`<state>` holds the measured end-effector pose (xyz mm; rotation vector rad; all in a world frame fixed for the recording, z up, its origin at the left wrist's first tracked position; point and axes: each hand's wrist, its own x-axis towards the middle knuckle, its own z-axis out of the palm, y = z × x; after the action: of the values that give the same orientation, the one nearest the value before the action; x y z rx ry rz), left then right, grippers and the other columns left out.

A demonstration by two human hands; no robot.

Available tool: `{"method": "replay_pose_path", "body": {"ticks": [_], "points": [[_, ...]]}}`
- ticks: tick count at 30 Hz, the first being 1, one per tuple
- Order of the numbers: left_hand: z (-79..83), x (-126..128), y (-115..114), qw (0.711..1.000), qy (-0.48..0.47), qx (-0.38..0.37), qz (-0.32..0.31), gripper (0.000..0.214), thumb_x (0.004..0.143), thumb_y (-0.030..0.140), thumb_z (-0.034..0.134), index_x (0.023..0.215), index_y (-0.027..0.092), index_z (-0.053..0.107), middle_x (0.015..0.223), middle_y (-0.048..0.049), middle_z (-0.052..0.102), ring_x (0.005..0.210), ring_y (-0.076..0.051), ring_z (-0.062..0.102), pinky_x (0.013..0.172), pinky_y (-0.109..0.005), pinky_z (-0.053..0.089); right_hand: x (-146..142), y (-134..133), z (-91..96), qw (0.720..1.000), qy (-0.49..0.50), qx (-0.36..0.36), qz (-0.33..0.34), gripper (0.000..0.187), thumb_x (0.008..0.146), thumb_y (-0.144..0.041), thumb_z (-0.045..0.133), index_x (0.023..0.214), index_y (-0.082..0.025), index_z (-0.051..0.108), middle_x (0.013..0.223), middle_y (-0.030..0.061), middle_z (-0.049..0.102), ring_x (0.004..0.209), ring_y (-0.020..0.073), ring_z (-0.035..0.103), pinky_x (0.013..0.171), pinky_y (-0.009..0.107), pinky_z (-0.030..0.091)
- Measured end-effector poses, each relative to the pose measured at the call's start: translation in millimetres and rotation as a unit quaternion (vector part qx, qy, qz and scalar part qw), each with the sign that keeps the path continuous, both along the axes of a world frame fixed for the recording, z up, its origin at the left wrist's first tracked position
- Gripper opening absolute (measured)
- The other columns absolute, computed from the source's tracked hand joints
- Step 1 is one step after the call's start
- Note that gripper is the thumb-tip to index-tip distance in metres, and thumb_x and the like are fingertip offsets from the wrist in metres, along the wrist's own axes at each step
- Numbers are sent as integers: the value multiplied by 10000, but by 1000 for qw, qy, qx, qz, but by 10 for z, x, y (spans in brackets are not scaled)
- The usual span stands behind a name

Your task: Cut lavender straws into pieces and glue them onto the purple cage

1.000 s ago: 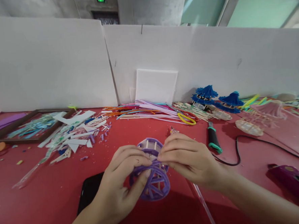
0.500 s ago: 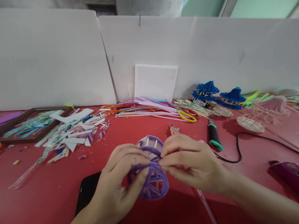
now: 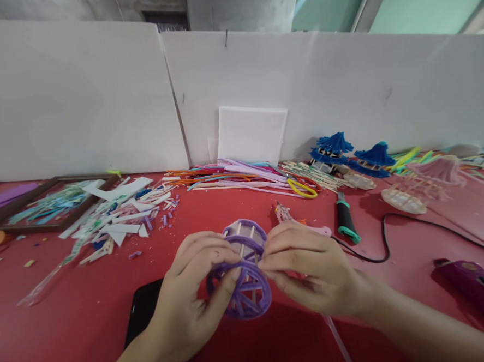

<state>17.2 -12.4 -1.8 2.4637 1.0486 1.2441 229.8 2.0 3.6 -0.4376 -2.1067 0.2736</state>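
Head view: we logged the left hand (image 3: 191, 293) curled shut around the near ring of a purple frame (image 3: 249, 295), thumb under it and fingers over the rim, with the right hand (image 3: 313, 269) pinched closed on the frame's top edge where the two rings meet the pale sticks. The frame was held up just above the red table (image 3: 91, 332), in front of the person, over a black phone (image 3: 141, 318). We judged it well along: both rings formed, spokes in the near ring, several upright sticks joining them. What looked left was the wall, since we saw gaps between the sticks, and it had no tasselled top like the blue models (image 3: 334, 148) by the back wall. A purple glue gun (image 3: 474, 287) lay well apart to the right, a green-tipped tool (image 3: 345, 218) nearer, coloured stems (image 3: 241, 175) and white scraps (image 3: 121, 215) further back
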Motion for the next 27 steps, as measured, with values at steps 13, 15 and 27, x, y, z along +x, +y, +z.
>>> {"method": "replay_pose_path", "body": {"ticks": [13,15,27], "points": [[-26,10,-7,1000,7,26,10,201,804,77,581,936,229,563,882,-1,650,1019,-163,514,932,-299,413,-113,-160,-56,992,58,-82,-80,108,754,-140,720,847,-167,674,752,47,707,722,148,650,676,266,552],[-24,14,-13,999,6,33,12,198,802,73,585,923,229,568,895,-5,648,1017,-162,514,941,-305,406,-152,-206,-46,986,68,-105,-106,75,746,-121,712,801,-159,678,748,49,693,705,135,651,648,233,548],[-34,18,-16,999,9,43,16,201,792,84,578,916,242,575,835,-7,677,969,-197,581,874,-355,478,-229,-283,-82,985,74,-81,-133,161,695,-53,644,801,-173,629,802,56,700,727,140,670,674,221,562]]}}
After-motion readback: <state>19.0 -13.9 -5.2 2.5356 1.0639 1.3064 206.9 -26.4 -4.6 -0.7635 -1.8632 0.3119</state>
